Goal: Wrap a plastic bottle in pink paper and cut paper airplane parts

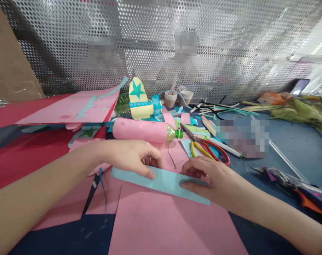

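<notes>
A light blue paper strip (165, 181) stretches at a slant between my hands, above a large pink sheet (177, 226). My left hand (134, 156) grips it left of the middle, thumb on the near face and fingers curled behind the upper edge. Toward the right end, my right hand (207, 173) pinches the strip between thumb and fingers. Just beyond lies a bottle wrapped in pink paper (139, 130), its green cap pointing right. Scissors (200, 141) with red and yellow handles rest beyond my right hand.
Pink and red sheets (70, 106) are stacked at left. Behind the bottle stands a yellow paper piece (137, 92) with a star. Two cups (171, 99), a white marker (224, 147), a glue gun (304, 198) and dry husks (299, 111) occupy the right side. A perforated silver screen (155, 46) closes the back.
</notes>
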Motion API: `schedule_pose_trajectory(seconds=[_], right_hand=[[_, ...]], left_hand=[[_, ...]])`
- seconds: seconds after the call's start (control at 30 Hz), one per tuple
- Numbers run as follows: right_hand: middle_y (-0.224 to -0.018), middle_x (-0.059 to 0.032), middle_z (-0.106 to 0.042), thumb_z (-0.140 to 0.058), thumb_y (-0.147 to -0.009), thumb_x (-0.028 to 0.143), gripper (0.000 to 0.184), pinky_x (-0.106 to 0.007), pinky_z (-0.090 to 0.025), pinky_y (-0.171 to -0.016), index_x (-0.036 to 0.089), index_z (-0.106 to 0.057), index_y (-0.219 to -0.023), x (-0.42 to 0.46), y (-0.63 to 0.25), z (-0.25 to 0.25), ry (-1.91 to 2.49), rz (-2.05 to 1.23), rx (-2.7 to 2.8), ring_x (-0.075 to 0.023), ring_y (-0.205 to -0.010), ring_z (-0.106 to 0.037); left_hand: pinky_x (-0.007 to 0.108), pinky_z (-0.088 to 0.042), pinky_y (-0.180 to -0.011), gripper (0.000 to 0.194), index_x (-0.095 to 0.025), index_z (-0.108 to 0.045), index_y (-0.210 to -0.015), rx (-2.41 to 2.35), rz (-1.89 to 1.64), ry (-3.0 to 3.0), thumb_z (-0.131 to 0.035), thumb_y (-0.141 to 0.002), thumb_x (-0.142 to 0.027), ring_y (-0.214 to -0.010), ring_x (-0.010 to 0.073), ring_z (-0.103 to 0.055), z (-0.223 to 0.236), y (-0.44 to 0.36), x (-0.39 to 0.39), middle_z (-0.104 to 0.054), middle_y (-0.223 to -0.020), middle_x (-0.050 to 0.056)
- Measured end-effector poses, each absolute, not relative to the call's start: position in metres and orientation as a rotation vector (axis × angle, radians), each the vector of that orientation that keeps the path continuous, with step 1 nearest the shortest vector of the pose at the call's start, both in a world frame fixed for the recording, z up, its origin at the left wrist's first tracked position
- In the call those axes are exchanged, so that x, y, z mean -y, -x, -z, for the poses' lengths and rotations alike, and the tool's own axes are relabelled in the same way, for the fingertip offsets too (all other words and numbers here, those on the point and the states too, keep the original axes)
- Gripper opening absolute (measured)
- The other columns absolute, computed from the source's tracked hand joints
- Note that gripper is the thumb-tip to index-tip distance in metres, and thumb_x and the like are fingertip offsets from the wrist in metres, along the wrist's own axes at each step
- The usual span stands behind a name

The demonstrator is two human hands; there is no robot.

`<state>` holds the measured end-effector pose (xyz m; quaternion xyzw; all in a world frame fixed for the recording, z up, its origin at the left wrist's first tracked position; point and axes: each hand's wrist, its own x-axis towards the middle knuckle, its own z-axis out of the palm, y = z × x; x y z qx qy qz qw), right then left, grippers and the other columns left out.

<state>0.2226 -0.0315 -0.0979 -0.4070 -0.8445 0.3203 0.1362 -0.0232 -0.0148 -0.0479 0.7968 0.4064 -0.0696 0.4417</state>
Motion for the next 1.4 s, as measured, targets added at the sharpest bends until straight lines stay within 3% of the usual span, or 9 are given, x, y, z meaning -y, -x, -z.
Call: schedule_pose_trajectory(seconds=[0.37, 0.63, 0.77, 0.87, 0.97, 1.07, 1.2, 1.3, 1.4], right_hand=[[-0.079, 0.0013, -0.062, -0.047, -0.088, 0.028, 0.01, -0.028, -0.04, -0.064, 0.024, -0.055, -0.082, 0.021, -0.229, 0.099, 1.233, -0.954, 2.385, -0.0169, -0.072, -0.056], [-0.075, 0.0002, -0.066, -0.053, -0.088, 0.031, 0.011, -0.028, -0.042, -0.058, 0.024, -0.06, -0.083, 0.021, -0.23, 0.101, 1.241, -1.003, 2.343, -0.018, -0.07, -0.06], [-0.069, 0.0024, -0.065, -0.053, -0.088, 0.03, 0.011, -0.025, -0.036, -0.049, 0.025, -0.062, -0.093, 0.021, -0.23, 0.1, 1.256, -1.03, 2.309, -0.0154, -0.06, -0.057], [-0.074, 0.0024, -0.065, -0.051, -0.088, 0.024, 0.01, -0.025, -0.041, -0.055, 0.026, -0.06, -0.089, 0.022, -0.231, 0.099, 1.191, -0.972, 2.31, -0.0154, -0.066, -0.059], [-0.078, 0.0028, -0.065, -0.049, -0.087, 0.016, 0.014, -0.024, -0.044, -0.06, 0.026, -0.056, -0.081, 0.024, -0.23, 0.097, 1.1, -0.881, 2.354, -0.015, -0.07, -0.06], [-0.09, 0.0013, -0.067, -0.05, -0.088, 0.014, 0.014, -0.026, -0.048, -0.069, 0.026, -0.054, -0.083, 0.027, -0.23, 0.096, 0.936, -0.814, 2.4, -0.016, -0.082, -0.062], [-0.115, -0.0054, -0.059, -0.053, -0.093, 0.017, 0.012, -0.032, -0.048, -0.092, 0.026, -0.057, -0.087, 0.028, -0.231, 0.096, 0.73, -0.634, 2.377, -0.0201, -0.111, -0.058], [-0.113, -0.006, -0.058, -0.054, -0.092, 0.014, 0.014, -0.032, -0.048, -0.091, 0.027, -0.058, -0.089, 0.027, -0.232, 0.096, 0.682, -0.479, 2.342, -0.0197, -0.113, -0.056], [-0.109, -0.0057, -0.057, -0.053, -0.092, 0.012, 0.016, -0.033, -0.049, -0.088, 0.027, -0.058, -0.089, 0.027, -0.232, 0.094, 0.685, -0.377, 2.286, -0.0201, -0.11, -0.057]], left_hand=[[0.024, -0.051, -0.067, 0.015, -0.015, -0.067, -0.087, -0.958, 0.267, -1.663, -0.067, -0.08, -0.028, -0.076, 0.0173, -0.066, 0.055, 0.053, 0.0, -0.072, -0.081, 0.003], [0.025, -0.049, -0.063, 0.02, -0.016, -0.066, -0.081, -0.979, 0.301, -1.596, -0.069, -0.082, -0.036, -0.065, 0.0156, -0.064, 0.059, 0.071, -0.007, -0.07, -0.072, 0.003], [0.028, -0.051, -0.07, 0.029, -0.017, -0.066, -0.096, -0.999, 0.318, -1.645, -0.07, -0.08, -0.04, -0.077, 0.02, -0.067, 0.05, 0.067, -0.005, -0.073, -0.086, 0.005], [0.027, -0.05, -0.073, 0.049, -0.018, -0.061, -0.119, -1.103, 0.348, -1.746, -0.065, -0.083, -0.052, -0.09, 0.0233, -0.067, 0.044, 0.066, -0.003, -0.073, -0.103, 0.009], [0.025, -0.049, -0.078, 0.055, -0.02, -0.064, -0.119, -1.134, 0.296, -1.799, -0.05, -0.089, -0.064, -0.104, 0.0246, -0.064, 0.041, 0.065, -0.001, -0.07, -0.115, 0.009], [0.026, -0.051, -0.074, 0.064, -0.018, -0.066, -0.116, -1.099, 0.269, -1.675, -0.041, -0.089, -0.07, -0.092, 0.0236, -0.067, 0.04, 0.06, 0.001, -0.073, -0.105, 0.01], [0.028, -0.053, -0.071, 0.059, -0.019, -0.062, -0.122, -0.979, 0.299, -1.614, -0.059, -0.083, -0.064, -0.082, 0.0223, -0.069, 0.041, 0.048, 0.007, -0.074, -0.097, 0.008], [0.027, -0.052, -0.07, 0.058, -0.023, -0.058, -0.128, -0.923, 0.319, -1.657, -0.065, -0.082, -0.057, -0.085, 0.0227, -0.068, 0.041, 0.033, 0.015, -0.074, -0.097, 0.006], [0.025, -0.049, -0.064, 0.049, -0.02, -0.062, -0.117, -0.909, 0.23, -1.761, -0.063, -0.084, -0.056, -0.079, 0.0206, -0.066, 0.045, 0.019, 0.024, -0.073, -0.094, 0.005]])
